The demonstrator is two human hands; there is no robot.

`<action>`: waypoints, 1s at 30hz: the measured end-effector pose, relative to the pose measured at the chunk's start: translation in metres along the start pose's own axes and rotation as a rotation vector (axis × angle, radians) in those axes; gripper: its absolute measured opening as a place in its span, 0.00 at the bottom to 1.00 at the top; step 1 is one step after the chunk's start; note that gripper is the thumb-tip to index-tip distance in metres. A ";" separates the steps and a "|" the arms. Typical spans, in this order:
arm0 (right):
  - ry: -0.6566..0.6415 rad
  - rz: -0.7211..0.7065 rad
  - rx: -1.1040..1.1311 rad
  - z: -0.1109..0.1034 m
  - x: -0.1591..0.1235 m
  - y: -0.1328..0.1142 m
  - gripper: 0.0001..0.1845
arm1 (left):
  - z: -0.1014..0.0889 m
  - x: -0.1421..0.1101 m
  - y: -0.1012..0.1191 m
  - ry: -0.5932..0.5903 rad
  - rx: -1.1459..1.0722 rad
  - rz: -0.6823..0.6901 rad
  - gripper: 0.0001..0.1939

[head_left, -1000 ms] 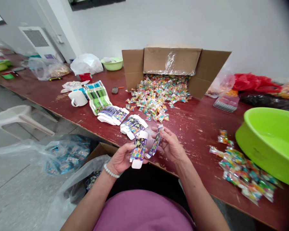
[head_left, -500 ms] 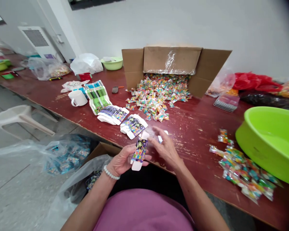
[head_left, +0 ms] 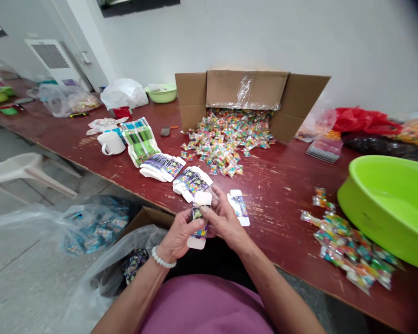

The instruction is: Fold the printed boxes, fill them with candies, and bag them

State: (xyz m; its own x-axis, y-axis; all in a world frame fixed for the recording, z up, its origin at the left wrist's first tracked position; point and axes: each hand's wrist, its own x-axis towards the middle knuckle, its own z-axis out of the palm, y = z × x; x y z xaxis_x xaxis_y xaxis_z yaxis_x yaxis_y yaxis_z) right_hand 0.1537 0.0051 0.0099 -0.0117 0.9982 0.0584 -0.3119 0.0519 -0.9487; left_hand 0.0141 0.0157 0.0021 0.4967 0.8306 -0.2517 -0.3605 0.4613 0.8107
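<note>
A small printed carton [head_left: 197, 242] with white end flaps is held between both hands above the table's front edge. My left hand [head_left: 180, 232], with a pale bead bracelet at the wrist, is closed around its left side. My right hand [head_left: 226, 221] grips it from the right, thumb across the printed face. Just right of that hand, a flat carton [head_left: 239, 207] lies on the table. Ahead are two fanned stacks of flat purple cartons, a nearer stack [head_left: 194, 182] and a farther stack [head_left: 162, 166].
Small wrapped candies [head_left: 226, 139] spill from a cardboard box [head_left: 247, 88] lying open. At right are a green basin [head_left: 386, 208] and larger candy packets [head_left: 348, 246]. A white mug [head_left: 111, 143] and green cartons [head_left: 141, 143] stand left. Plastic bags [head_left: 97, 227] sit below the table edge.
My right hand has moved left and down onto the carton in my left hand. The flat carton on the table, mostly covered before, now shows fully.
</note>
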 end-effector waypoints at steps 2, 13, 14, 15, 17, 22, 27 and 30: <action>-0.042 0.041 0.065 0.002 0.001 -0.002 0.41 | 0.003 0.000 0.001 0.048 -0.013 -0.009 0.19; -0.019 0.017 -0.335 -0.002 -0.004 0.011 0.29 | 0.004 0.004 -0.012 0.099 0.330 0.201 0.19; -0.005 0.006 -0.366 0.001 -0.005 0.012 0.27 | 0.004 0.005 -0.014 0.114 0.388 0.245 0.18; 0.011 -0.006 -0.374 0.003 -0.005 0.012 0.26 | 0.003 0.006 -0.016 0.143 0.450 0.297 0.17; 0.033 -0.022 -0.336 0.005 -0.005 0.012 0.21 | 0.002 0.006 -0.016 0.218 0.555 0.360 0.15; 0.045 0.036 -0.162 -0.003 -0.003 0.011 0.20 | -0.002 -0.002 -0.005 0.075 0.393 0.134 0.14; -0.058 0.180 0.046 -0.008 -0.006 0.010 0.28 | -0.002 -0.008 -0.003 -0.049 0.170 0.027 0.17; 0.027 0.125 0.044 -0.006 -0.009 0.014 0.25 | 0.002 -0.006 -0.008 0.016 0.186 0.097 0.17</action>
State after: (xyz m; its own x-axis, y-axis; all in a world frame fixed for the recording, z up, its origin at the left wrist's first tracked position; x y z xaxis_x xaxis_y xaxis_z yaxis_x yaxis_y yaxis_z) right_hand 0.1555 -0.0026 -0.0055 -0.0273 0.9973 -0.0688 -0.3507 -0.0740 -0.9336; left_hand 0.0154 0.0067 -0.0015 0.4534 0.8739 -0.1754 -0.2533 0.3150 0.9147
